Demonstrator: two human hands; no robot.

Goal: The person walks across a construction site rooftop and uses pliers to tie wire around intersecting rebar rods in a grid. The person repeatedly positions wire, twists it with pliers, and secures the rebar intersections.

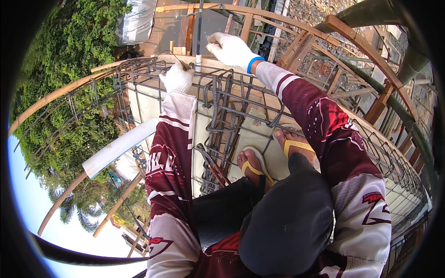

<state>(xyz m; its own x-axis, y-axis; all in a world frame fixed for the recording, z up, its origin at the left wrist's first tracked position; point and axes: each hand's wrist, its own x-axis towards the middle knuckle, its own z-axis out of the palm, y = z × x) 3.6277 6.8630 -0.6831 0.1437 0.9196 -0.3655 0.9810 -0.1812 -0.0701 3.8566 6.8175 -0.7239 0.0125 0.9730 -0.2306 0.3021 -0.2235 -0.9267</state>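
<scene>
Knees: nearest us, dark trousers [287,217], sandalled feet [273,155] on the formwork.
Left hand [176,78]: gloved, curled on the rebar cage [222,106] top bar; we cannot tell if it pinches a tie wire.
Right hand [232,50]: gloved, clenched just right of the upright pipe [199,32], above the cage.
Pipe: stands vertical between our hands, closer to the left.
Cage axis: long bars run left to right under both hands.
Pliers [213,167]: lying on the cage by the left knee.
</scene>
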